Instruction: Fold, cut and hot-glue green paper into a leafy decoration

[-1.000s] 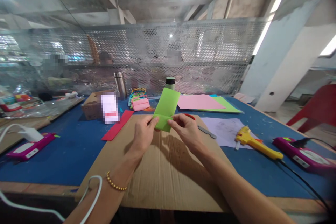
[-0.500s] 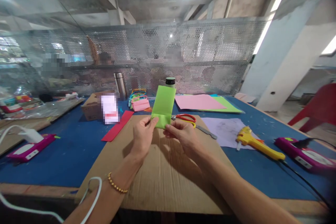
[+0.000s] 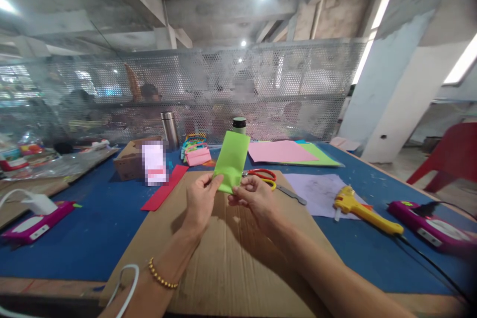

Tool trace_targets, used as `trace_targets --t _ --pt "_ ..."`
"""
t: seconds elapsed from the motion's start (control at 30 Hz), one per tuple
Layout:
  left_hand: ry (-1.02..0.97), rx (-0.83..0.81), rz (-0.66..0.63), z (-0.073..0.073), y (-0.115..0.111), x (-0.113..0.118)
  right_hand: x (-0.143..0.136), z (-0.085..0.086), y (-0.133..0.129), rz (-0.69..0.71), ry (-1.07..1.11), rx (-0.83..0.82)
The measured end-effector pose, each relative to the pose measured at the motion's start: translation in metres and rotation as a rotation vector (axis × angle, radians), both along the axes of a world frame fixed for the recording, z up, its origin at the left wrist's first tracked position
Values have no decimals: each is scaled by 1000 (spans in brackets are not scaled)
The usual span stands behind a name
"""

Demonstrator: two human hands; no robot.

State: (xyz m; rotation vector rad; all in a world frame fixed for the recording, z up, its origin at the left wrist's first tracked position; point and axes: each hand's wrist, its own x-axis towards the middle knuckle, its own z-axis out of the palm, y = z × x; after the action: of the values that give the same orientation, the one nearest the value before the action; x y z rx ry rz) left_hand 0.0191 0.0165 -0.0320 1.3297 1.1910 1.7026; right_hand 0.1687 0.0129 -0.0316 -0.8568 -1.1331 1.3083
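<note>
A lime-green craft sheet (image 3: 233, 156), felt or foam by its look, stands tilted up between my hands, its bottom end folded up over the front. My left hand (image 3: 201, 198) pinches the folded end at its lower left edge, thumb in front. At the lower right corner, my right hand (image 3: 257, 201) pinches the same sheet between thumb and fingers. Both hands are above a cardboard sheet (image 3: 223, 268). Just beyond the right hand lie scissors (image 3: 263, 176) with red and yellow handles, partly hidden by it, and a grey flat blade-like tool (image 3: 292, 194).
A red strip (image 3: 165, 188), a cardboard box (image 3: 128, 161), a blurred phone-like screen (image 3: 154, 163), small coloured bags (image 3: 197, 154) and a steel flask (image 3: 170, 129) stand left. Pink sheets (image 3: 283, 151), purple cloth (image 3: 316, 191), a yellow glue gun (image 3: 367, 211) and a power strip (image 3: 428, 226) lie right.
My view has tilted up slightly, so the table sits lower. The sheet's folded end is pressed flatter, and my right fingers have shifted at the corner; both hands keep their hold.
</note>
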Motion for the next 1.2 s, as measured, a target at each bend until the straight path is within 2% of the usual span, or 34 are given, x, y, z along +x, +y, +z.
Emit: trace_targets --t 0.2,0.4,0.57,0.7,0.87,0.97,1.2 --pt "-125 30 -56 0 6 -2 -3 -2 -1 54 55 24" --pt "-151 1 -126 8 3 -4 -8 -2 -4 37 65 74" --pt "-77 -8 -131 11 0 -3 -5 2 -6 62 -49 77" --pt "27 -7 -160 9 -1 -2 1 6 -2 17 -92 76" --pt "-112 -36 -217 20 -6 -6 7 5 9 -50 -67 95" --pt "-60 -35 -239 24 -9 -7 11 3 13 -81 -52 96" --pt "51 -106 -347 13 -7 0 8 -2 15 -45 15 103"
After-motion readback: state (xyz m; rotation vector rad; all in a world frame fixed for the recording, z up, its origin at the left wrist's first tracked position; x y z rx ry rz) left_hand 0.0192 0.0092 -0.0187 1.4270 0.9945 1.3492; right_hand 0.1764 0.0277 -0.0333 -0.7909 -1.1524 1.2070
